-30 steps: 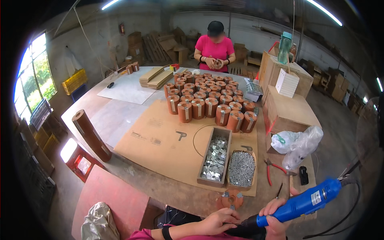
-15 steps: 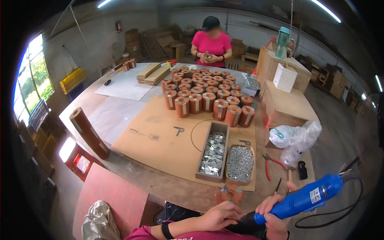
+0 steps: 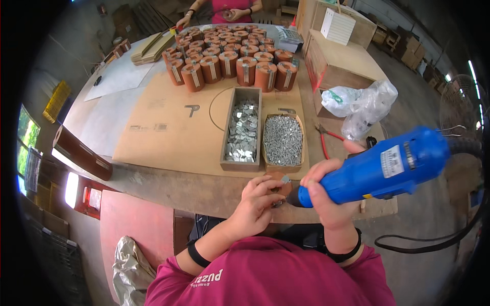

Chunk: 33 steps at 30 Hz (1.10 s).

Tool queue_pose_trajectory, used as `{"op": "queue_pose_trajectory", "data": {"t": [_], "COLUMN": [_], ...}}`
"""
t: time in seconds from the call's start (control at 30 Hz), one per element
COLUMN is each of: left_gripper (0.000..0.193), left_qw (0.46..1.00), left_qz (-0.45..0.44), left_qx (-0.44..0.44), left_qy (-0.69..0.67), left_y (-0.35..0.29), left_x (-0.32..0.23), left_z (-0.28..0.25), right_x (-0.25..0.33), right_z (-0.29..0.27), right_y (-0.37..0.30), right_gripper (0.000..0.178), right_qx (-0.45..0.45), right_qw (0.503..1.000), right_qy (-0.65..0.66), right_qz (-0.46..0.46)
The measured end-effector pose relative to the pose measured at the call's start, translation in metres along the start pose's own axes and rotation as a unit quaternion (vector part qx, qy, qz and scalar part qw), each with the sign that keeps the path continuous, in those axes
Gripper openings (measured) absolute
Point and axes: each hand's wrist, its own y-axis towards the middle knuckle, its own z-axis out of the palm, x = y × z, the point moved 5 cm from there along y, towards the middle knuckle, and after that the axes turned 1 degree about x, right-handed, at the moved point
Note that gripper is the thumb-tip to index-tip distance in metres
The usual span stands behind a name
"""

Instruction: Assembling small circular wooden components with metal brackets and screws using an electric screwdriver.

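A blue corded electric screwdriver (image 3: 360,173) is gripped in my right hand (image 3: 329,196), lying almost level with its dark tip pointing left. The tip meets a brown cylinder (image 3: 277,176) with a small metal tab on its end, at the table's near edge. My left hand (image 3: 252,206) is closed round that cylinder, its fingers close to the tip; most of the cylinder is hidden behind them. Just beyond stand a long box of flat metal tabs (image 3: 243,133) and a carton of screws (image 3: 283,140).
Many brown cylinders with metal strips (image 3: 224,64) crowd the table's far side, before a co-worker in a pink shirt (image 3: 232,10). Red-handled pliers (image 3: 326,140) and plastic bags (image 3: 365,104) lie right. A long brown tube (image 3: 81,153) leans left. The tool's cord (image 3: 434,244) loops at right.
The view has tipped down toward my hands. The screwdriver and my hands show higher in the picture. The co-worker's one hand has moved off the held piece to the table.
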Motion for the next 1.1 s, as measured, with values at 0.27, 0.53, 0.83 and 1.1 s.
{"op": "queue_pose_trajectory", "data": {"t": [0.27, 0.53, 0.83, 1.1], "left_gripper": [0.032, 0.032, 0.031, 0.034], "left_qw": [0.998, 0.998, 0.998, 0.997], "left_qz": [-0.043, -0.044, -0.05, -0.057], "left_qx": [-0.03, -0.048, -0.034, -0.037], "left_qy": [0.015, 0.022, 0.01, 0.027], "left_y": [-0.017, -0.019, -0.021, -0.017], "left_x": [0.009, 0.016, 0.022, 0.02], "left_z": [0.014, 0.015, 0.02, 0.017], "right_x": [-0.002, -0.009, -0.003, -0.016], "right_z": [0.011, 0.018, 0.029, 0.028], "right_y": [-0.005, -0.002, -0.003, -0.003], "right_gripper": [0.057, 0.058, 0.026, 0.061], "right_qx": [0.054, 0.042, 0.081, 0.075], "right_qw": [0.994, 0.998, 0.996, 0.996], "right_qy": [-0.096, -0.041, -0.032, -0.032], "right_qz": [-0.019, -0.009, 0.032, 0.032]}}
